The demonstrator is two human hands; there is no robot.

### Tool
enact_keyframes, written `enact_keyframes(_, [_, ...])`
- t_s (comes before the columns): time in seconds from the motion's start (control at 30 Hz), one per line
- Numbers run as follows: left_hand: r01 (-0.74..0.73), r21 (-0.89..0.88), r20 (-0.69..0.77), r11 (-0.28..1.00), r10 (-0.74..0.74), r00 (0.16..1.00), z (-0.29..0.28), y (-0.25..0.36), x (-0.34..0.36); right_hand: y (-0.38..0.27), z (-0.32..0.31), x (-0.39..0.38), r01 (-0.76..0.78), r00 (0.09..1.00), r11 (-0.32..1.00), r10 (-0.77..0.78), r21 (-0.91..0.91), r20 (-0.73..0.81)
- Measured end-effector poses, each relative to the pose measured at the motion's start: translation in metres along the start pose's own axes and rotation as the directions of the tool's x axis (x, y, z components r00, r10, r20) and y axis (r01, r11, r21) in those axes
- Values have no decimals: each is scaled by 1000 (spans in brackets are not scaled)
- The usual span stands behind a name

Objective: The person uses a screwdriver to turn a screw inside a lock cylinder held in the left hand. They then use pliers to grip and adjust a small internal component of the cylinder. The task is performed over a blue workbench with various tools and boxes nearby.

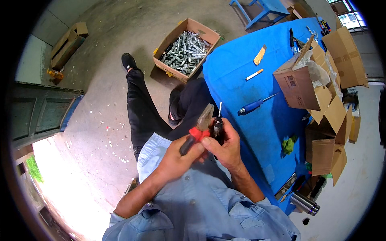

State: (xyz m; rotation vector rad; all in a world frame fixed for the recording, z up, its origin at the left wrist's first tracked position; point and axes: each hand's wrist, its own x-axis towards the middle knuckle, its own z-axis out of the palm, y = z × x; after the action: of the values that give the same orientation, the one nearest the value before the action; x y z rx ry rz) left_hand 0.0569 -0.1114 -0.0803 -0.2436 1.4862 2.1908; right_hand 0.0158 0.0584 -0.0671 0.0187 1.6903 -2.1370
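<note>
My left hand [179, 157] is closed around a pair of pliers [198, 132] with red and black handles, their metal jaws pointing up and away from me. In my right hand [228, 148] is a slim black piece [218, 127] with a thin metal pin standing out of its top end; its exact kind cannot be made out. Both hands meet in front of my shirt, thumbs close together, and the pliers' jaws are beside the black piece. A blue-handled screwdriver [250, 107] lies on the blue cloth to the right of my hands.
A blue-covered table [237, 60] runs along my right, bearing a cigarette [254, 74], a crumpled tan packet [259, 55], a green rag [288, 144] and an open cardboard box [295, 86]. A metal flask [305, 203] lies nearby. On the floor ahead, a carton [161, 44] holds many metal parts.
</note>
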Motion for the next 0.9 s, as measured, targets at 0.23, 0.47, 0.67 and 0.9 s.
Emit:
enact_keyframes(0.23, [229,24,67,973,-230,971,-2,15,-2,5,-9,3,13,1000,985,-13,-171,5])
enact_keyframes(0.47, [171,-84,-59,982,-176,983,3,8,-4,15,-3,-5,51,996,978,-64,-200,-59])
enact_keyframes(0.67, [89,-5,-101,996,-89,991,-3,4,-2,36,2,-18,48,992,974,-73,-223,-104])
enact_keyframes(0.9, [-2,57,-132,998,10,991,-7,1,-1,42,-2,-18,-26,1000,993,25,-119,-10])
